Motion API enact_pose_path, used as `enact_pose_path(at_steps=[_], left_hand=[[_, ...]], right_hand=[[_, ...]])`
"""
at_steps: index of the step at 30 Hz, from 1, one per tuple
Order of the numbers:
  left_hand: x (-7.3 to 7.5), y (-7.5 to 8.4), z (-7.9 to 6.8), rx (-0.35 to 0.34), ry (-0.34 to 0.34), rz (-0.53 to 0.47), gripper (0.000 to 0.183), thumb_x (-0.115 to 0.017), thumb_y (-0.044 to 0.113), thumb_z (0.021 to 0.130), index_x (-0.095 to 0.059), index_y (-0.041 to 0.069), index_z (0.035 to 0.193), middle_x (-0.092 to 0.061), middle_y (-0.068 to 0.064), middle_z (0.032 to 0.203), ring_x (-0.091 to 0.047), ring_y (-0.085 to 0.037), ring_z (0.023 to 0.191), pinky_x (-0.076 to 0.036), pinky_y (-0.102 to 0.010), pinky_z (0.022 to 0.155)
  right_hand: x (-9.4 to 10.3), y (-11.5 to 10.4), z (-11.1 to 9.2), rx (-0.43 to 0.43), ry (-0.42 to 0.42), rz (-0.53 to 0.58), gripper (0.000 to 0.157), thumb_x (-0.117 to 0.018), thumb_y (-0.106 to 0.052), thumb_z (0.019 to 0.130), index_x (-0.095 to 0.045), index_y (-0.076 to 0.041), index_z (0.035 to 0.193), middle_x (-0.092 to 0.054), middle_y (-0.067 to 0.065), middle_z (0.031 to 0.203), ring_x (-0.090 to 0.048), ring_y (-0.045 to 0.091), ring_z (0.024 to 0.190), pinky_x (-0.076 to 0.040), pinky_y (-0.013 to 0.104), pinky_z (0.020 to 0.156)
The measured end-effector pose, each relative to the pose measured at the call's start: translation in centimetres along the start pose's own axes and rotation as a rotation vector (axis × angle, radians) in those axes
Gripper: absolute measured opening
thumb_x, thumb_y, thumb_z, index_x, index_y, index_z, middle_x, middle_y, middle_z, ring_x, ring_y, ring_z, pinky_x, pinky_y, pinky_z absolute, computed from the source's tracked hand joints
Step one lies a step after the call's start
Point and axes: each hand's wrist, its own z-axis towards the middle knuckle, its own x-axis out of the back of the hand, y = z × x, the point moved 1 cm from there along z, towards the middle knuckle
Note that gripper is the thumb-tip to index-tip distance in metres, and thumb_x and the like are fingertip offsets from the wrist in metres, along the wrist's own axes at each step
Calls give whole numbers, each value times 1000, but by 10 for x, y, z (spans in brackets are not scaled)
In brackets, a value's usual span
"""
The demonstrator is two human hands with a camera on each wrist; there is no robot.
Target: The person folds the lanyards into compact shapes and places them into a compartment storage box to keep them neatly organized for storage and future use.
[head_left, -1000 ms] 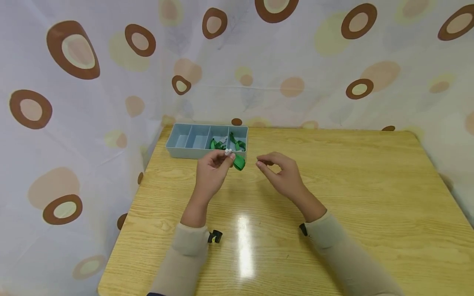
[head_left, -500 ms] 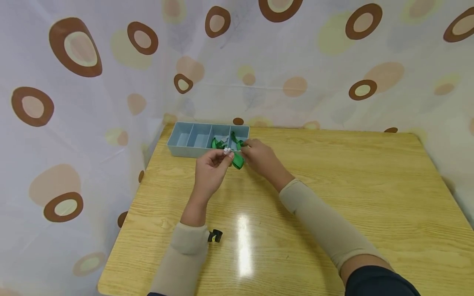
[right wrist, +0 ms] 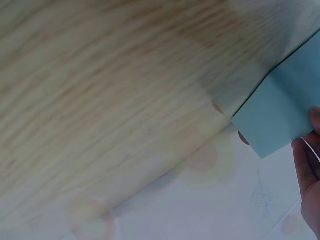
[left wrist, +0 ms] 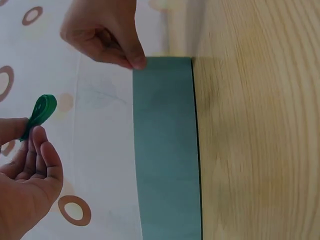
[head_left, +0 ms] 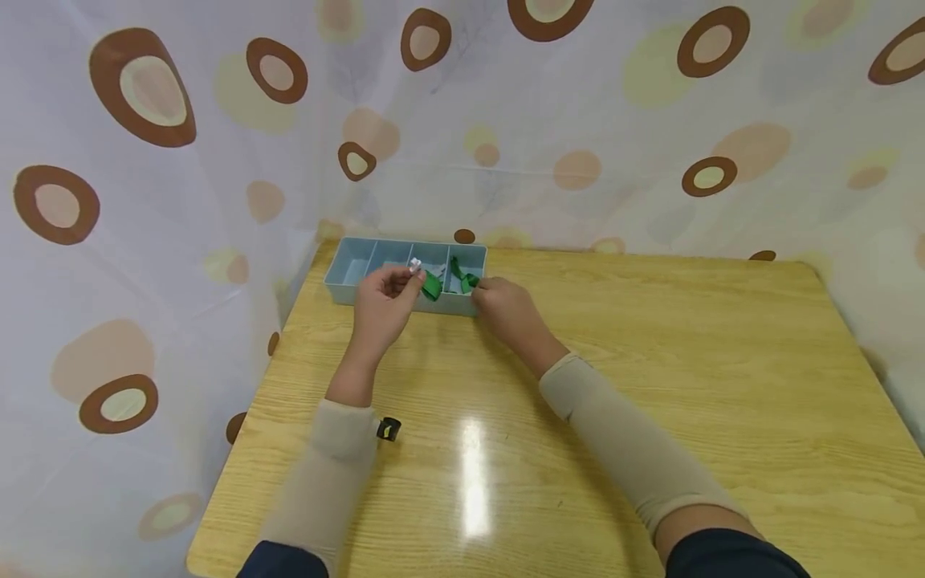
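In the head view my left hand (head_left: 379,313) pinches a looped green ribbon (head_left: 432,286) with a small white piece (head_left: 415,265) at its end. The ribbon hangs in front of and above the light blue divided box (head_left: 352,262). The left wrist view shows the green loop (left wrist: 45,106) between thumb and fingers, apart from the box. My right hand (head_left: 511,319) pinches the rim at the box's front right corner. Thumb and fingers straddle the box wall (right wrist: 280,115) in the right wrist view. Another green ribbon (head_left: 462,278) lies in the rightmost compartment.
A small grey-white piece (head_left: 438,270) shows in the compartment second from the right. The box sits at the back left of the wooden table (head_left: 650,385), near the spotted curtain (head_left: 578,120). A black strap piece (head_left: 389,429) sticks out at the left sleeve.
My right hand has moved left from beside the ribbon to the box's right corner and grips it. My left hand has shifted left and farther away with the green ribbon.
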Motion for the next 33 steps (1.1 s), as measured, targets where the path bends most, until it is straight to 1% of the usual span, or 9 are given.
enact_pose_path(at_steps=[5,9,11,13,17,19,24,30,33], left_hand=[[24,-9,27,28,28,153,25,-72,21,103,-75,-4,107,-73,-19,103,-64,-18,87,-53,-25,77],[36,-22,50,85,15,247,26,-67,19,105,-73,-7,108,-68,-17,99,-59,-20,85,-50,-29,74],[41,-29,58,121,11,302,22,-65,17,105,-72,-4,101,-65,-11,91,-57,-18,78,-48,-30,69],[44,-35,66,157,-7,383,26,-61,15,105,-66,1,83,-59,-6,75,-49,-16,65,-43,-30,60],[45,-40,76,244,-75,551,40,-56,14,101,-42,14,63,-36,3,54,-28,-15,51,-31,-33,52],[44,-41,79,294,-92,596,41,-58,15,100,-38,15,64,-32,2,55,-27,-17,52,-31,-35,53],[41,-42,78,368,-73,661,30,-72,22,97,-50,10,79,-45,-4,71,-46,-21,64,-44,-38,60],[36,-43,71,327,-62,616,32,-70,14,94,-47,10,73,-40,-3,66,-38,-21,62,-40,-39,60],[35,-41,61,262,-45,577,18,-69,13,95,-61,2,83,-56,-11,77,-50,-25,69,-50,-43,67]], right_hand=[[1,-6,3,-9,14,2,14,-68,4,100,-81,-1,97,-73,11,89,-68,20,77,-64,33,74],[0,-10,5,-1,35,-9,14,-68,4,100,-81,0,97,-72,11,88,-68,20,77,-64,32,74],[-2,-12,5,4,39,-11,14,-68,4,100,-81,-1,97,-72,10,88,-69,20,78,-64,31,74],[-4,-14,5,7,40,-7,14,-68,4,100,-81,-1,96,-71,10,88,-68,19,78,-64,31,73],[-6,-17,6,5,42,1,14,-68,5,100,-81,-1,97,-70,9,86,-67,18,77,-64,30,72],[-5,-19,6,6,37,7,14,-67,5,100,-81,0,97,-70,10,86,-67,19,77,-64,30,72],[-1,-24,6,0,-3,12,14,-66,4,101,-80,1,99,-71,11,87,-68,20,77,-64,30,73],[8,-23,4,2,-68,-13,13,-65,3,102,-78,4,105,-71,14,95,-71,24,85,-65,33,78],[13,-18,0,-3,-149,60,20,-67,-3,103,-75,6,119,-72,18,113,-73,29,103,-64,37,91]])
